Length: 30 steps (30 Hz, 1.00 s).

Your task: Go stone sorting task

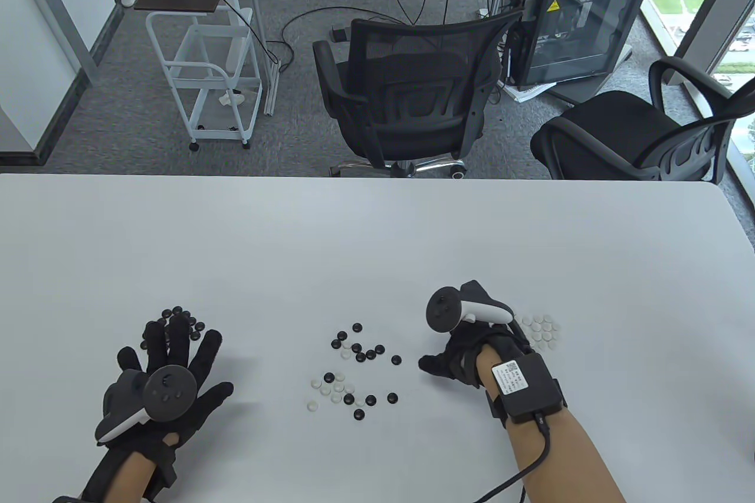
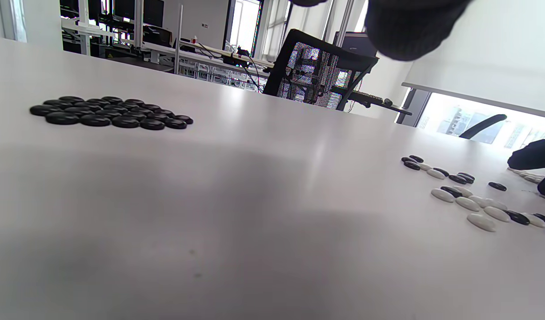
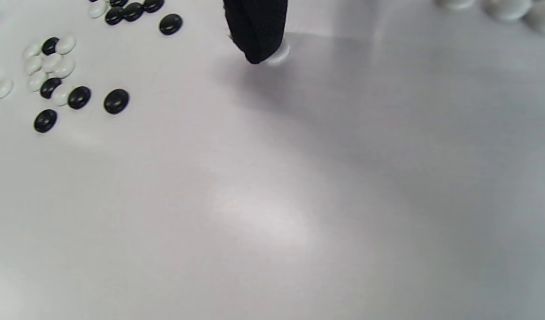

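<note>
Right hand (image 1: 457, 358) fingertip presses a white stone (image 3: 278, 54) on the table (image 1: 354, 243) — probably sliding it toward the white pile (image 1: 542, 331). Left hand (image 1: 168, 373) splayed flat beside the black pile (image 1: 180, 319), holding nothing; mixed stones (image 1: 354, 370) lie between.

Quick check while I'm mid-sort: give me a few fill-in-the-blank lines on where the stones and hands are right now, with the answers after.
1. The sorted pile by the left hand holds only ____ stones.
2. The sorted pile beyond the right hand holds only ____ stones.
3. In the right wrist view, a gloved fingertip presses on one ____ stone.
4. The unsorted mixed stones lie ____ the two hands.

Missing words: black; white; white; between
</note>
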Motion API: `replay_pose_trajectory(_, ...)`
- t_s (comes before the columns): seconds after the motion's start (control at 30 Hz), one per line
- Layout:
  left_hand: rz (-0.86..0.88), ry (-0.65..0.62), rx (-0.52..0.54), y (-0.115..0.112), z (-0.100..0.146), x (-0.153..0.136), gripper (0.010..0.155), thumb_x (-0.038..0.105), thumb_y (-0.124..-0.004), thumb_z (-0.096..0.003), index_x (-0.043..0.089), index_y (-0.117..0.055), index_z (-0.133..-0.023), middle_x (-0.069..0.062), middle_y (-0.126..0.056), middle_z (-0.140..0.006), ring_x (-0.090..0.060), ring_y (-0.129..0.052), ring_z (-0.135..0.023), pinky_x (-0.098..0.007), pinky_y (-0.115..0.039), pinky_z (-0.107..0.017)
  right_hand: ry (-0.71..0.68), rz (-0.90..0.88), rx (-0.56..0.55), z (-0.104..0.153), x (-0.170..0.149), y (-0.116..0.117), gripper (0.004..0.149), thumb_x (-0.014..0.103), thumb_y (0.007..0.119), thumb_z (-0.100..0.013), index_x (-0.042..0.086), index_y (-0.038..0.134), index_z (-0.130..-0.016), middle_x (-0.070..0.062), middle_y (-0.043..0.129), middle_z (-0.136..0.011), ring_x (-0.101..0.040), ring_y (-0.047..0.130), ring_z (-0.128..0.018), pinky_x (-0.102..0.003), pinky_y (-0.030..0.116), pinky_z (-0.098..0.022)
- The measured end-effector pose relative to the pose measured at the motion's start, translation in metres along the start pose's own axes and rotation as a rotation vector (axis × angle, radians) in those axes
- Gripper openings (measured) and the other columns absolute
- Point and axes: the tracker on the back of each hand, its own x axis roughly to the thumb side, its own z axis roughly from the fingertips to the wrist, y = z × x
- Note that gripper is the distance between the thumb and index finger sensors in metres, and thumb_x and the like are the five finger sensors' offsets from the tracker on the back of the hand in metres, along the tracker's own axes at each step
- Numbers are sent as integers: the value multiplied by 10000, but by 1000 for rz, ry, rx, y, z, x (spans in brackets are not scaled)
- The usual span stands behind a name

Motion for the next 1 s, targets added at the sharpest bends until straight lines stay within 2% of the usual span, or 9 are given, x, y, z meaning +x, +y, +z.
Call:
replay_pose_trajectory(0.2, -9, 1, -7, 0, -1, 2, 801, 576, -567, -605, 224, -166, -1202, -262, 193, -1111, -547, 226, -916, -816, 68, -467, 120, -66, -51, 15, -44, -3, 654, 459, 548, -570, 51, 721, -1051, -450, 116, -1078, -718, -22, -840, -922, 149, -511)
replay_pose_trajectory(0.33, -8, 3, -11, 0, -1, 2, 802, 576, -567, -606, 223, -164, -1202, -265, 194, -1110, -548, 227, -915, -816, 68, -467, 145, -108, -74, 20, -63, -2, 658, 460, 545, -571, 56, 675, -1074, -448, 83, -1071, -718, -36, -836, -922, 143, -511)
replay_pose_trajectory(0.6, -8, 6, -22, 0, -2, 3, 803, 576, -567, -605, 222, -163, -1202, -264, 194, -1110, -548, 226, -916, -817, 67, -467, 161, -160, -107, 22, -74, -2, 665, 459, 540, -575, 46, 666, -1080, -452, 67, -1066, -720, -43, -832, -921, 139, -510)
replay_pose_trajectory(0.67, -9, 6, -21, 0, -2, 3, 803, 576, -567, -605, 221, -164, -1202, -265, 194, -1110, -549, 226, -915, -817, 67, -467, 153, -153, -119, 24, -70, -5, 679, 461, 540, -572, 30, 677, -1079, -458, 72, -1065, -722, -40, -831, -922, 142, -509)
replay_pose_trajectory(0.8, -8, 4, -17, 0, -2, 3, 803, 576, -567, -605, 222, -164, -1202, -265, 192, -1111, -549, 226, -915, -817, 67, -467, 43, -140, -166, 28, -45, -13, 679, 464, 537, -575, 29, 684, -1076, -461, 84, -1069, -725, -33, -834, -923, 150, -508)
replay_pose_trajectory(1.0, -10, 7, -20, 0, -3, 3, 801, 576, -566, -606, 222, -164, -1202, -264, 194, -1110, -547, 225, -916, -816, 67, -467, -162, 14, -125, 25, 28, -8, 676, 467, 533, -577, 33, 695, -1070, -462, 87, -1069, -725, -28, -833, -922, 159, -509)
